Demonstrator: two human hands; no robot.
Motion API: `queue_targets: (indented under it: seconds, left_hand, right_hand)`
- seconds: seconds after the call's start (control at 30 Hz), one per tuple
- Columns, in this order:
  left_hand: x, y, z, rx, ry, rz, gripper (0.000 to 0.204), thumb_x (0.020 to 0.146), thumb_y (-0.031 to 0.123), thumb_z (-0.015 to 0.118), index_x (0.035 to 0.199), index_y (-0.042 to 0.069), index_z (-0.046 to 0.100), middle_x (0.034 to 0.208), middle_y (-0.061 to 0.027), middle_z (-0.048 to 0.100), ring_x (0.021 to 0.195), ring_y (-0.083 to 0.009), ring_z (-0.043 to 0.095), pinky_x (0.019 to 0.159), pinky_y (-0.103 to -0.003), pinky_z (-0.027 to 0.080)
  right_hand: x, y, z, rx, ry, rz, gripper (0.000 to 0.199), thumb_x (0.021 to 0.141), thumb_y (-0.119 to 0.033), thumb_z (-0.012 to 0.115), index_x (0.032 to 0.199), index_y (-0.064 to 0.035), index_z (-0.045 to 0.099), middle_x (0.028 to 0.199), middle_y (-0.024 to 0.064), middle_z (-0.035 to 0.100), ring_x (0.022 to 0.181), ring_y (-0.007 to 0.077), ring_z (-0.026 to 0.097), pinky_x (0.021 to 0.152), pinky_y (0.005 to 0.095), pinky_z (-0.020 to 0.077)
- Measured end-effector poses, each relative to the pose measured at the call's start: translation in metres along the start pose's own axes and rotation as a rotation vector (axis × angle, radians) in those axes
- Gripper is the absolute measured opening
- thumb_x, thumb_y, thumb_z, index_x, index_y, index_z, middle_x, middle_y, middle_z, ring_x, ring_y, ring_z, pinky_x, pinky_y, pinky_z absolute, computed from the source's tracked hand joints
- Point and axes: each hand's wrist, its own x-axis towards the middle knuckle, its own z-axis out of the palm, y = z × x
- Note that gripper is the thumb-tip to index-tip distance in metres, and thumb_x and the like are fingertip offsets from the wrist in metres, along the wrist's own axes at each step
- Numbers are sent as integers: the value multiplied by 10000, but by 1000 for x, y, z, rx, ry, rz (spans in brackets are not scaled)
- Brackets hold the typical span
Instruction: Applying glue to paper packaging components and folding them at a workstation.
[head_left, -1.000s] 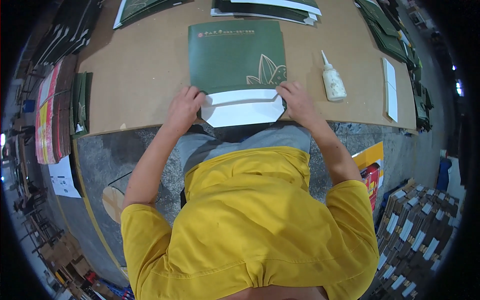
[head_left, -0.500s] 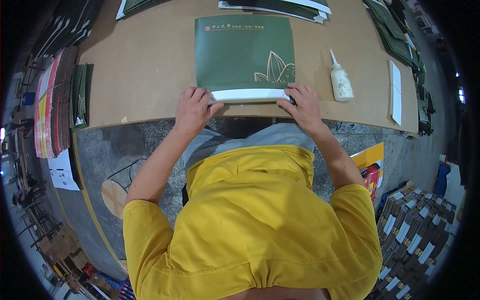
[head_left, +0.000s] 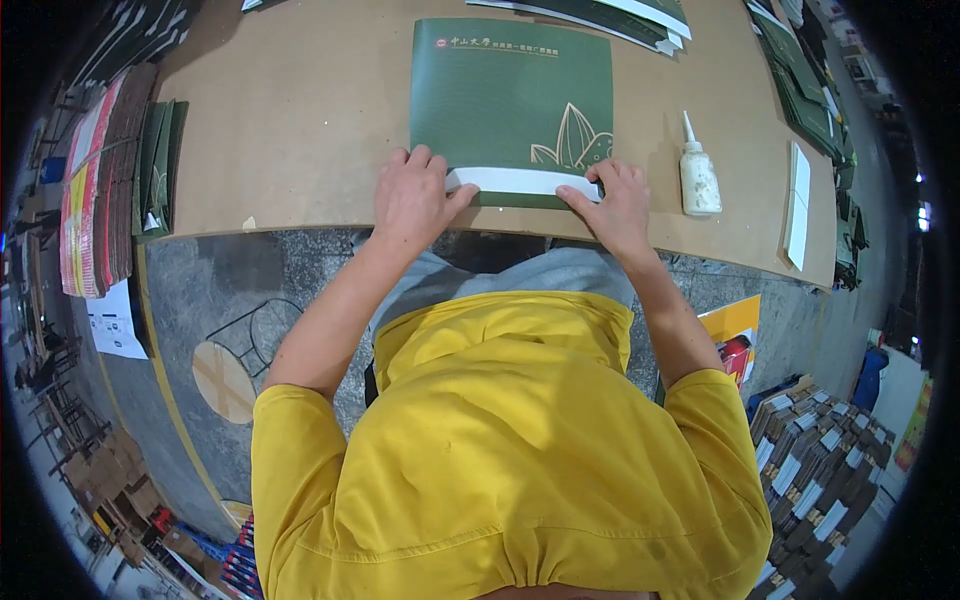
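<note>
A green paper bag (head_left: 500, 100) with gold print lies flat before me, its near edge close to the table's front edge. Across its near end runs a white card strip (head_left: 520, 181), with a narrow green band showing below it. My left hand (head_left: 412, 200) grips the strip's left end, thumb on top and fingers curled at the side. At the other end my right hand (head_left: 618, 205) is closed on the strip in the same way, thumb pressed on its face. What lies under the fingers is hidden.
Right of the bag stands a white squeeze bottle (head_left: 699, 182) with a pointed nozzle. Further right lie white card strips (head_left: 796, 208). Green bags are piled at the back (head_left: 620, 25) and along the right edge (head_left: 792, 90). More folded green bags (head_left: 160, 165) stand at the left.
The white strip now sits flatter on the bag, with more green showing below it. Both hands remain at its ends. The whole view has shifted slightly.
</note>
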Motion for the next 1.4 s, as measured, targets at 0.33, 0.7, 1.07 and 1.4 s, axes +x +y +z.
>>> queue_targets:
  seconds: [0.33, 0.7, 1.07, 1.4]
  left_hand:
    - [15, -10, 1, -11, -42, -142, 409, 631, 354, 717, 810, 3, 609, 856, -172, 576, 875, -348, 534, 805, -449, 445]
    - [-9, -123, -26, -296, 138, -239, 303, 749, 282, 664, 910, 27, 638, 1028, -181, 578, 964, -350, 548, 841, -430, 450]
    - [-84, -371, -122, 820, 110, -698, 506, 831, 364, 598, 1218, 48, 517, 1184, -195, 534, 1104, -424, 504, 864, -510, 453]
    - [-62, -385, -164, 504, 302, -564, 164, 848, 241, 493, 848, 95, 566, 830, -146, 629, 805, -316, 628, 685, -457, 508]
  right_hand:
    - [29, 18, 24, 391, 23, 327, 793, 604, -327, 805, 1218, 56, 481, 1211, 232, 510, 1144, 345, 489, 987, 407, 381]
    - [61, -25, -1, 243, -171, 350, 675, 590, -223, 829, 1081, 71, 471, 983, 196, 612, 899, 283, 603, 818, 366, 467]
    - [161, -202, 67, 620, -503, -15, 717, 626, -224, 827, 1162, 59, 445, 1074, 207, 606, 990, 286, 604, 879, 360, 470]
    - [184, -429, 288, 1097, -768, 292, 652, 728, -108, 733, 1236, 75, 366, 1084, 196, 557, 1005, 267, 575, 869, 406, 491]
